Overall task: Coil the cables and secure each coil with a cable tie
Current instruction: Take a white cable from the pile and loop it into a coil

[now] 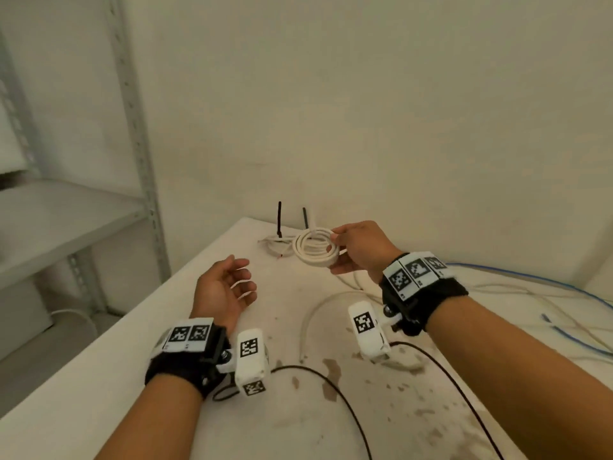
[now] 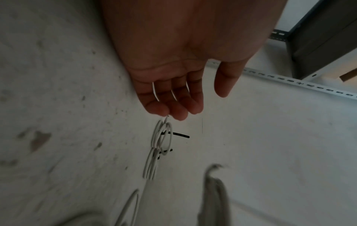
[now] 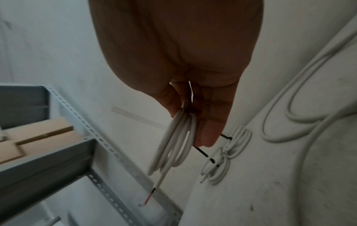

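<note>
1. R hand (image 1: 356,249) pinches white cable coil (image 1: 315,249), held above table (image 1: 99,376) near far edge.
2. L hand (image 1: 224,288) spread, empty.
3. Coil looks light, springy; likely unwinds. Grip across all loops.

We see a plain cream wall (image 1: 365,94) behind the stained white table (image 1: 83,393) — grey metal shelving (image 1: 66,214) stands left of it.

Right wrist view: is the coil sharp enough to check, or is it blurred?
Right wrist view: the white coil held by the right hand is fairly sharp, the palm dark, the shelf edges smeared. Left wrist view: the left hand is shadowed, the near cables blurred. Head view: evenly lit, edges bowed.
</note>
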